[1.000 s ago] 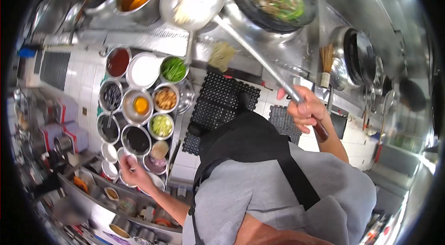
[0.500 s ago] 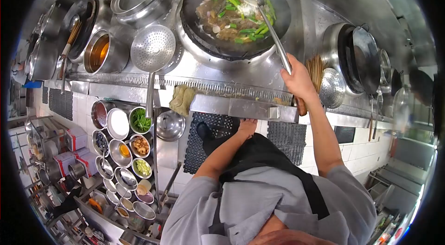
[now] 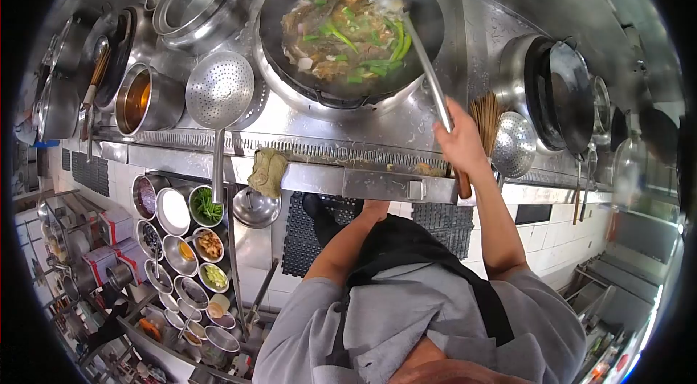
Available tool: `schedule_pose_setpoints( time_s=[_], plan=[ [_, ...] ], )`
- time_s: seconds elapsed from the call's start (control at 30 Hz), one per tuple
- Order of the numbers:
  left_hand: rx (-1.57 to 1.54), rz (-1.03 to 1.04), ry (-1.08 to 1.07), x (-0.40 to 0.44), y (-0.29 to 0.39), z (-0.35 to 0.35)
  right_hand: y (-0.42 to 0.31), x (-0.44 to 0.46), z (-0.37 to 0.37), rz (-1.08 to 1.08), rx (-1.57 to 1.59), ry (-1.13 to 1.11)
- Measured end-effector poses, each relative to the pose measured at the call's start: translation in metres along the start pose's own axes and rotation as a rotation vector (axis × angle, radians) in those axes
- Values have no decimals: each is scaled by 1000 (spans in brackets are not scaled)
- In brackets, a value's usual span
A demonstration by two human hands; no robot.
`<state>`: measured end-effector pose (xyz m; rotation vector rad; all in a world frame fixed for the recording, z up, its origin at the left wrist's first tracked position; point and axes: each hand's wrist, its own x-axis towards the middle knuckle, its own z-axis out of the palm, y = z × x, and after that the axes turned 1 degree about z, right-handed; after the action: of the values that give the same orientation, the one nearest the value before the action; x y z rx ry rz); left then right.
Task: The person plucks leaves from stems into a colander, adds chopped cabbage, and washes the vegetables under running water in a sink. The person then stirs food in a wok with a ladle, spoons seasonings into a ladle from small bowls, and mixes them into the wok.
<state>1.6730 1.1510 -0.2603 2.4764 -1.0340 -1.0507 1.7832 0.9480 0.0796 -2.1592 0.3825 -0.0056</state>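
Note:
My right hand [image 3: 462, 143] is closed around the long handle of a metal ladle [image 3: 428, 68], whose wooden end sticks out below my fist. The ladle's bowl rests among the food at the far right side of a black wok [image 3: 270, 28]. Inside the wok, brown pieces and green scallions [image 3: 363, 68] lie in steaming liquid. Of my left hand [image 3: 375, 208], only the part near the wrist shows under the counter's front edge. Its fingers are hidden there.
A perforated strainer [image 3: 220, 90] and a folded cloth [image 3: 267, 172] lie left of the wok. Nearby stands a pot of amber liquid [image 3: 161, 104]. Right of my hand are a bamboo brush [image 3: 485, 119] and another strainer [image 3: 515, 144]. Several ingredient bowls [image 3: 174, 211] stand lower left.
The ladle has stirred the food: the scallions are spread and more liquid shows. A pale heap near the ladle is gone. My left hand's fingers have slipped out of sight below the counter edge.

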Motion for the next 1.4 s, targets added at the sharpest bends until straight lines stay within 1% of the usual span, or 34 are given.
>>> schedule_pose_setpoints(
  time_s=[0.07, 0.13, 0.23, 0.33, 0.43, 0.53, 0.57, 0.63, 0.67, 0.73, 0.83, 0.93, 1.03, 1.1, 1.13, 1.17, 1.27, 1.3, 1.37, 1.4],
  plan=[
    [-23, -8, -57, -1, 0, -9, 25, 24, 7, -177, -154, 161],
    [-25, -19, -104, -6, 5, -18, 13, 32, 11, 61, -188, 150],
    [-26, -4, -105, -3, 0, -9, -1, 32, 15, 252, 265, -47],
    [-21, 53, -29, -5, -6, 1, -5, 23, 21, 366, 893, -247],
    [4, 94, 177, -7, -12, 21, -9, 16, 7, 509, 1355, -413],
    [-12, 110, 196, -15, -17, 19, -13, 7, -7, 510, 1502, -525],
    [-63, 116, 197, -22, -20, 17, -18, 1, -12, 493, 1479, -541],
    [-167, 129, 203, -42, -28, 5, -35, -13, -22, 478, 1292, -497],
    [-194, 40, 181, -55, -31, 0, -41, -20, -25, 471, 1199, -475],
    [-245, -139, 139, -84, -41, -12, -45, -26, -30, 455, 1116, -491],
    [-307, -318, 165, -124, -71, -3, -49, -30, -29, 388, 943, -474],
    [-213, -234, 229, -128, -73, 6, -50, -27, -23, 328, 795, -453],
    [-118, -85, 210, -95, -48, 7, -57, -23, -19, 261, 683, -460],
    [-91, -2, 170, -73, -25, 1, -62, -21, -18, 239, 626, -464],
    [-78, 40, 151, -65, -13, -7, -61, -21, -18, 224, 574, -429],
    [-82, 64, 65, -58, -4, -17, -59, -20, -17, 207, 522, -394],
    [9, 19, 4, -35, 3, -3, -53, -14, -14, 103, 324, -231],
    [18, 29, 24, -26, -2, 8, -52, -10, -13, 60, 252, -169],
    [35, 40, 64, -10, -14, 28, -49, 0, -18, 92, 231, -142],
    [51, 20, 33, -10, -12, 20, -48, 8, -22, 104, 221, -129]
  ],
)
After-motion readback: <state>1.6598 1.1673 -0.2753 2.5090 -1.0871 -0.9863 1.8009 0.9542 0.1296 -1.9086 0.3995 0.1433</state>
